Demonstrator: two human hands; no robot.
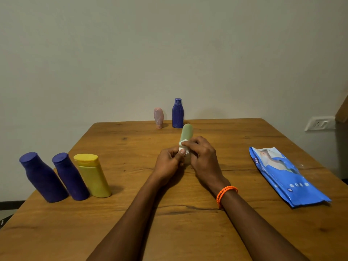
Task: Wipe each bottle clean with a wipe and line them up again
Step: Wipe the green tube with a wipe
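between both closed hands, left hand (168,162) and right hand (202,157), wipe (182,147) hides green bottle (186,133) base.

green bottle (186,133) in both hands, white wipe (182,146)

Soft, even, fairly dim indoor light. The yellow plastic bottle (92,175) at lower left casts a faint shadow rightward on the brown wooden table (188,223). Wide-angle distortion tilts lower-left objects; overall detail is slightly soft.
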